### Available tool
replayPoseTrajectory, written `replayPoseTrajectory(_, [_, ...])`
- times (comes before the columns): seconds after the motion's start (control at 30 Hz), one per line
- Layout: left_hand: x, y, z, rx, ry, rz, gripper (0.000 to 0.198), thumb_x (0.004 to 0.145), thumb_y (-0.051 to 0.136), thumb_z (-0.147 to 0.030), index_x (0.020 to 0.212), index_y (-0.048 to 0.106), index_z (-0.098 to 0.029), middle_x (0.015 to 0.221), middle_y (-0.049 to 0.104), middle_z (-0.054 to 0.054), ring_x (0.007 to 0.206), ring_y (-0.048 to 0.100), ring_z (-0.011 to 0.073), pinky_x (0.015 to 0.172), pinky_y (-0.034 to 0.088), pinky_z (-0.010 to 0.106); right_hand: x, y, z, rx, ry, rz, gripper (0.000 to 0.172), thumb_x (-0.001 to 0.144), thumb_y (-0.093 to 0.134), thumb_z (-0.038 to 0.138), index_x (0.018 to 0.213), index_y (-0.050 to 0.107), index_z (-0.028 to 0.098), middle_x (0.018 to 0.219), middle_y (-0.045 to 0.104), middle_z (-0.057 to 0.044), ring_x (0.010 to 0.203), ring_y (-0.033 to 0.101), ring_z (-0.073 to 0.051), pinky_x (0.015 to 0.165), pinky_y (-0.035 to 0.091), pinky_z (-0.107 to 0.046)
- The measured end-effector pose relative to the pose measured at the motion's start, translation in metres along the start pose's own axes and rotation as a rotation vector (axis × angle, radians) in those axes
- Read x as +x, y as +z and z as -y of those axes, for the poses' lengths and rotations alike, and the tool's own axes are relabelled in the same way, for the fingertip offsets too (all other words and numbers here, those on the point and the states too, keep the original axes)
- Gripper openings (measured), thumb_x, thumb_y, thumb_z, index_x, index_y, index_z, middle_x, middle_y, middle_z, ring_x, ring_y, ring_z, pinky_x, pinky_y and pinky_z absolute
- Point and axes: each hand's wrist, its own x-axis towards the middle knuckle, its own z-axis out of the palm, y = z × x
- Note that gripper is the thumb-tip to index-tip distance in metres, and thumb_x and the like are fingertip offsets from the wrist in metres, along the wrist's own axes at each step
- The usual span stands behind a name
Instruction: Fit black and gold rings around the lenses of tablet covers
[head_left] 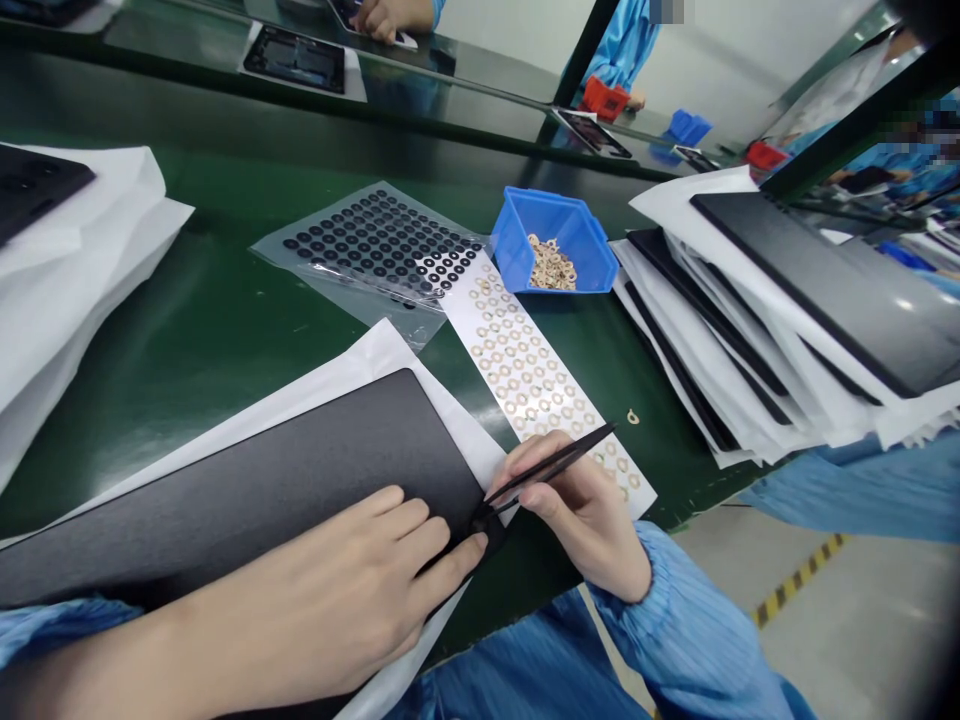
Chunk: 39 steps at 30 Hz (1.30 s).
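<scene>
A dark grey flat panel (300, 470) with a brushed-looking surface lies on a white wrapping sheet (386, 345) in front of me. Across its near side rests my left hand (375, 575), its index finger stretched toward the panel's right corner and the other fingers loosely bent. My right hand (585, 510) is closed around black tweezers (559, 462), whose tips point down at that same corner, close to my left index fingertip. Whether the tips pinch a small part there is too dark to tell. Under the right hand lies a white strip of ring-shaped stickers (525, 365).
Behind the strip stands a blue bin (517, 240) holding small tan rings. A clear bag with a sheet of black round pads (375, 235) lies to its left. Wrapped panels are stacked at right (832, 290) and left (97, 240). One loose ring (633, 417) sits on the green table (225, 330). Other people work beyond.
</scene>
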Motion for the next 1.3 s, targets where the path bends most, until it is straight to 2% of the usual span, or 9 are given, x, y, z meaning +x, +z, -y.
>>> replayPoseTrajectory(0.33, [0.0, -0.001, 0.0, -0.001, -0.013, -0.015, 0.04, 0.093, 0.041, -0.025, 0.131, 0.041, -0.013, 0.097, 0.063, 0.005, 0.085, 0.054, 0.0209, 0.072, 0.032, 0.037, 0.0, 0.0, 0.0, -0.013, -0.021, 0.006, 0.004, 0.089, 0.055, 0.024, 0.09, 0.057, 0.022, 0.083, 0.058, -0.004, 0.076, 0.062, -0.019, 0.066, 0.052, -0.035])
replayPoseTrajectory(0.7, [0.0, -0.001, 0.001, -0.002, 0.005, -0.014, 0.038, 0.09, 0.046, -0.027, 0.125, 0.046, -0.012, 0.093, 0.061, 0.006, 0.082, 0.053, 0.0206, 0.072, 0.031, 0.036, -0.002, 0.001, 0.001, 0.056, -0.001, -0.004, 0.008, 0.089, 0.054, 0.026, 0.085, 0.056, 0.02, 0.077, 0.059, -0.004, 0.069, 0.061, -0.018, 0.062, 0.051, -0.034])
replayPoseTrajectory(0.8, [0.0, -0.001, 0.001, -0.001, 0.015, -0.007, 0.037, 0.088, 0.049, -0.027, 0.122, 0.049, -0.012, 0.087, 0.06, 0.005, 0.076, 0.051, 0.02, 0.071, 0.031, 0.036, -0.005, -0.003, 0.009, 0.073, 0.004, -0.039, 0.007, 0.09, 0.054, 0.026, 0.085, 0.055, 0.021, 0.076, 0.06, -0.003, 0.066, 0.061, -0.017, 0.06, 0.051, -0.034])
replayPoseTrajectory(0.9, [0.0, -0.001, 0.002, -0.022, 0.013, 0.007, 0.036, 0.087, 0.05, -0.027, 0.12, 0.05, -0.012, 0.085, 0.058, 0.005, 0.073, 0.049, 0.019, 0.069, 0.032, 0.034, -0.001, -0.012, 0.028, -0.021, -0.019, -0.06, 0.008, 0.088, 0.056, 0.028, 0.084, 0.056, 0.021, 0.075, 0.06, -0.004, 0.067, 0.062, -0.019, 0.06, 0.052, -0.035])
replayPoseTrajectory(1.0, [0.0, -0.001, 0.001, -0.046, 0.012, 0.013, 0.033, 0.088, 0.049, -0.025, 0.118, 0.051, -0.013, 0.087, 0.059, 0.005, 0.074, 0.05, 0.0187, 0.069, 0.033, 0.034, 0.019, -0.019, 0.048, -0.192, -0.055, -0.056, 0.012, 0.085, 0.06, 0.03, 0.081, 0.059, 0.02, 0.076, 0.061, -0.005, 0.069, 0.062, -0.02, 0.062, 0.053, -0.036])
replayPoseTrajectory(1.1, [0.0, -0.002, 0.001, -0.06, 0.002, 0.029, 0.034, 0.087, 0.049, -0.024, 0.119, 0.051, -0.012, 0.088, 0.059, 0.005, 0.074, 0.05, 0.0187, 0.069, 0.033, 0.034, 0.06, -0.015, 0.053, -0.27, -0.103, -0.058, 0.018, 0.082, 0.064, 0.035, 0.077, 0.058, 0.019, 0.073, 0.062, -0.005, 0.066, 0.064, -0.02, 0.062, 0.054, -0.036])
replayPoseTrajectory(1.23, [0.0, -0.005, 0.001, -0.05, 0.011, 0.026, 0.032, 0.088, 0.047, -0.022, 0.118, 0.051, -0.012, 0.088, 0.058, 0.005, 0.074, 0.05, 0.0185, 0.069, 0.034, 0.034, 0.129, 0.005, 0.03, -0.257, -0.175, -0.055, 0.026, 0.076, 0.067, 0.041, 0.075, 0.054, 0.019, 0.067, 0.062, -0.002, 0.058, 0.065, -0.02, 0.057, 0.055, -0.034])
replayPoseTrajectory(1.3, [-0.001, -0.006, 0.002, -0.052, 0.006, 0.022, 0.032, 0.088, 0.048, -0.022, 0.117, 0.051, -0.012, 0.086, 0.058, 0.005, 0.073, 0.049, 0.0182, 0.067, 0.034, 0.033, 0.155, 0.015, 0.014, -0.286, -0.195, -0.063, 0.026, 0.077, 0.066, 0.041, 0.075, 0.053, 0.018, 0.067, 0.062, -0.002, 0.059, 0.066, -0.02, 0.058, 0.055, -0.033])
